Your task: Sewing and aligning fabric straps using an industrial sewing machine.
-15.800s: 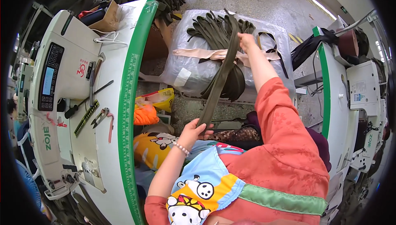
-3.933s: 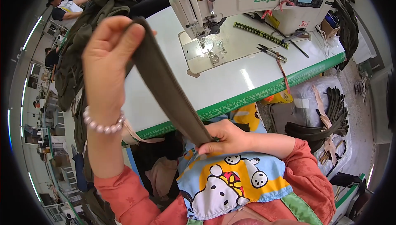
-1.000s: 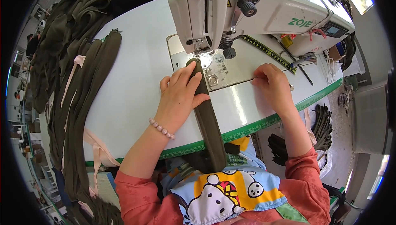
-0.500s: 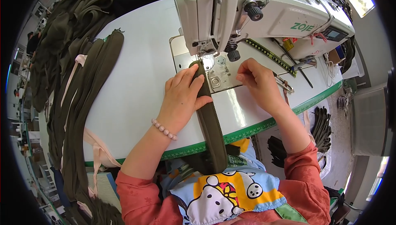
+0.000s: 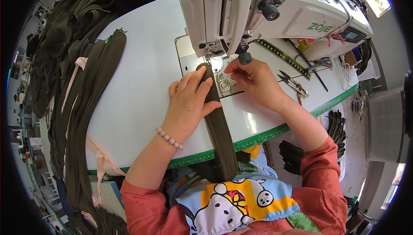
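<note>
A dark olive fabric strip (image 5: 220, 129) runs from under the needle area of the sewing machine (image 5: 284, 24) over the table's front edge, and its lower end reaches my lap. My left hand (image 5: 187, 95) lies on the strip, fingers stretched toward the needle and thumb across the strip; it presses from above without closing round it. Just right of the needle is my right hand (image 5: 258, 82), thumb and fingers bent together above the metal plate (image 5: 232, 82). Whatever those fingertips may hold is hidden or too small to name.
Thread snips (image 5: 293, 83), a tape measure (image 5: 286, 58) and a thin dark rod (image 5: 316, 73) lie right of my right hand. Long olive strips (image 5: 97, 80) are heaped at the left, with pale pink ribbon (image 5: 101, 153) among them. Several dark bundles (image 5: 335, 127) sit beyond the table at right.
My right hand has moved left, closer to the needle, uncovering the thread snips. The left hand stays in place on the strip. The whole view has shifted slightly.
</note>
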A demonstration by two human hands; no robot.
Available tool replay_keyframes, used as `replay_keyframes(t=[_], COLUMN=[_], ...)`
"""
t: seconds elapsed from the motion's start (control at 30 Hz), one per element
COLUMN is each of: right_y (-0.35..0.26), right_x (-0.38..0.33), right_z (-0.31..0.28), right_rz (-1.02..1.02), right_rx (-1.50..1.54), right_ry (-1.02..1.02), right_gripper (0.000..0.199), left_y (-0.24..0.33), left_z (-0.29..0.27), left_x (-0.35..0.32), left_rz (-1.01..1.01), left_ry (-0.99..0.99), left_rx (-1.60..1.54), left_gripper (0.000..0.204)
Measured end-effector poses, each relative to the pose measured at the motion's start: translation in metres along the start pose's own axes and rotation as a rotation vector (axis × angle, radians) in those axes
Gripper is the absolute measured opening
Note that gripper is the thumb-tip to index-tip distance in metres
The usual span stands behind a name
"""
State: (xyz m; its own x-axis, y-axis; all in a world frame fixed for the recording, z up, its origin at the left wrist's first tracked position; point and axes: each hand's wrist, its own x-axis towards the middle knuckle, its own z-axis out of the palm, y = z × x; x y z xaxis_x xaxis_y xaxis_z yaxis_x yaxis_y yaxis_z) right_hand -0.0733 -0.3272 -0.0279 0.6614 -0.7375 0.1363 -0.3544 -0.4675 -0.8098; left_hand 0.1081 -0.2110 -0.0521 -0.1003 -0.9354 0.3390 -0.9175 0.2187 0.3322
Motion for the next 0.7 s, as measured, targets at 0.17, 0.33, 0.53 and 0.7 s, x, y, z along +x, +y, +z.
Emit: replay_keyframes(t=[0.17,0.33,0.53,0.7], right_y=[-0.001,0.006,0.008,0.006], right_x=[0.011,0.013,0.015,0.016], right_z=[0.016,0.025,0.025,0.027], right_rz=[-0.184,-0.16,-0.284,-0.321], right_rx=[-0.112,-0.023,-0.09,-0.158], right_ry=[0.062,0.075,0.08,0.096], right_gripper=[0.011,0.011,0.008,0.007], left_y=[0.003,0.004,0.005,0.005], left_z=[-0.004,-0.005,-0.006,-0.006], left_x=[0.0,0.001,0.002,0.001], left_rz=[-0.019,-0.026,-0.026,-0.033], left_ry=[-0.028,-0.046,-0.053,-0.038], left_rx=[0.014,0.024,0.03,0.008], left_gripper=[0.054,0.054,0.055,0.054])
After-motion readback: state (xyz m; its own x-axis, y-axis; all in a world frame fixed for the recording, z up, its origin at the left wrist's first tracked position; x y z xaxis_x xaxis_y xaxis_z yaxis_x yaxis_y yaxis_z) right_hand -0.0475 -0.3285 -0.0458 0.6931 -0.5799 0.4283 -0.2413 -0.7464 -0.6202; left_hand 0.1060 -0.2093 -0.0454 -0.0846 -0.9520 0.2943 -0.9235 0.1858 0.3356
